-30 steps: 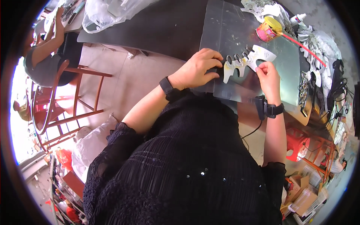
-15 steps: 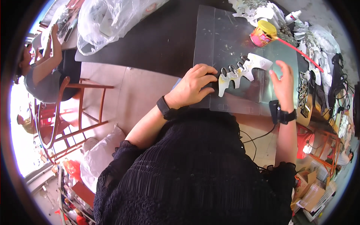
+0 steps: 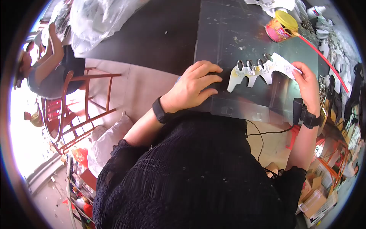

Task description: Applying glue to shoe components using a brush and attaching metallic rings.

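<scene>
A white scalloped piece (image 3: pixel 269 69) with several dark loops along its upper edge and yellowish smears lies over the dark sheet (image 3: pixel 244 42). My right hand (image 3: pixel 308 87) pinches its right end between thumb and fingers. To the left of the piece, my left hand (image 3: pixel 193 84) is held over the table edge, its fingers apart and slightly bent, holding nothing. A small gap separates those fingertips from the piece. Beyond the piece stands a pink and red tub (image 3: pixel 277 32) with a yellow top. A long red stick (image 3: pixel 324 57) slants down from the tub toward the right.
A clear plastic bag (image 3: pixel 99 23) sits at the table's far left. More white pieces and a small white bottle (image 3: pixel 315 11) crowd the far right. Another person (image 3: pixel 45 72) is at the left near a wooden chair (image 3: pixel 68 107). Cables (image 3: pixel 267 133) hang below the table edge.
My right hand has closed on the white piece's right end, and the piece has turned slightly. My left hand keeps nearly the same pose. The whole view has shifted a little.
</scene>
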